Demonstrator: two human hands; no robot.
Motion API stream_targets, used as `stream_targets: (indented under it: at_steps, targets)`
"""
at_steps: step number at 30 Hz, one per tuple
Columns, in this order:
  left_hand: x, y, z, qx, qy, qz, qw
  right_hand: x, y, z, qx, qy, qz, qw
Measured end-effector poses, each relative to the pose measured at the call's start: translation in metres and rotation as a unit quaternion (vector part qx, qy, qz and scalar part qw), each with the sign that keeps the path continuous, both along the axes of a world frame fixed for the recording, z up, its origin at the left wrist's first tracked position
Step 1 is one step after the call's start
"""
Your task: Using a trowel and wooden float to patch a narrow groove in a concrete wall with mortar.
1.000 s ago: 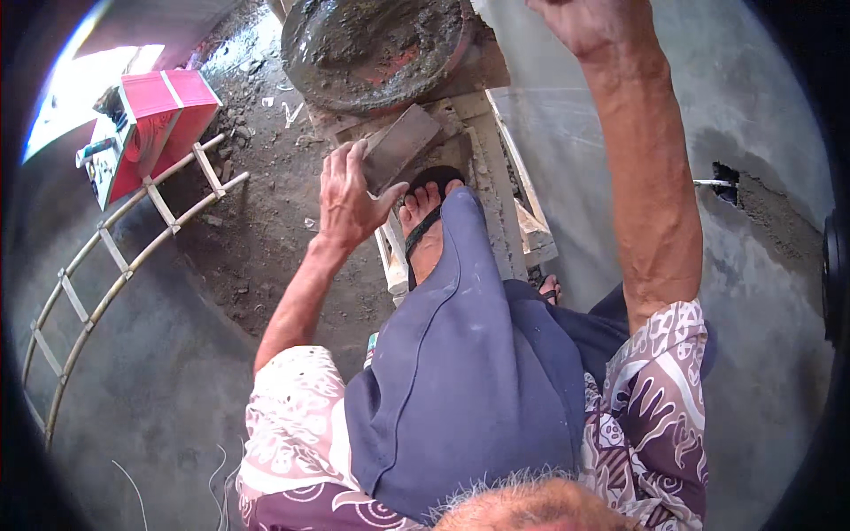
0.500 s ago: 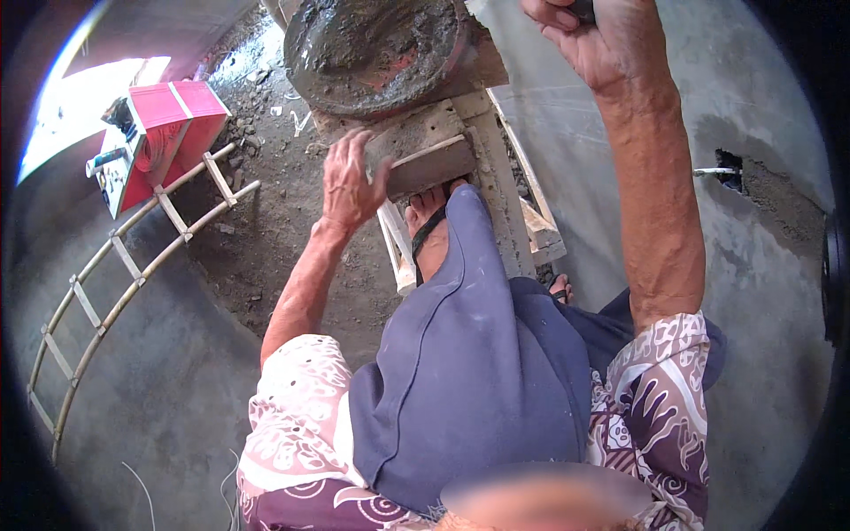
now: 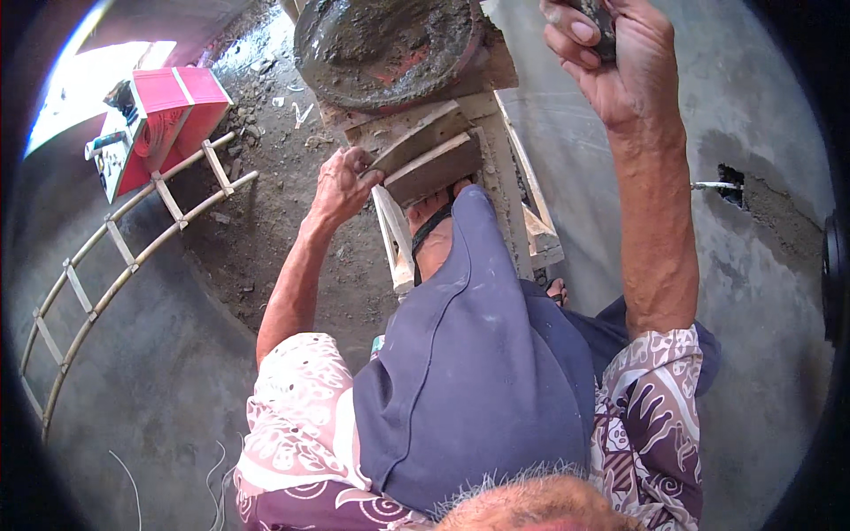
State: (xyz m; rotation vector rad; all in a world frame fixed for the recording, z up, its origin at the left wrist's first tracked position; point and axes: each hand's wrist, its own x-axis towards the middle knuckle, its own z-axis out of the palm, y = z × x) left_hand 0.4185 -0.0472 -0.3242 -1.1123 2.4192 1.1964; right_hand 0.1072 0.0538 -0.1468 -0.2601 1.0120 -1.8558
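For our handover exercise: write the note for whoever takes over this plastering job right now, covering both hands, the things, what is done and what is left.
Left hand: grips the wooden float at its edge, beside the mortar pan.
Right hand: raised at the grey wall, closed on a small dark tool, mostly hidden.
Pan sits on the wooden stand; one foot rests there.
Done: wall largely coated.
Left: the hole in the wall looks unfilled.

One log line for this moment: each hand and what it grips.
left hand: grips flat grey trowel blade below round mortar-filled pan | right hand: raised at grey wall, closed on small dark object
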Motion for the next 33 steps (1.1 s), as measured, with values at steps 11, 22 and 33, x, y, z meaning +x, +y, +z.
stream_targets:
  at_steps: [11,22,33]
  targets:
    - [0.011,0.028,-0.008,-0.315,0.218,-0.121,0.916,0.005,0.007,-0.004,0.046,-0.003,0.006,0.999]
    - [0.006,0.009,-0.002,-0.003,0.083,0.274,0.958,-0.001,0.015,-0.003,0.064,-0.037,-0.007,0.997]
    - [0.001,0.014,-0.003,0.321,0.194,0.423,0.825,0.000,0.034,-0.006,0.079,-0.067,0.004,0.995]
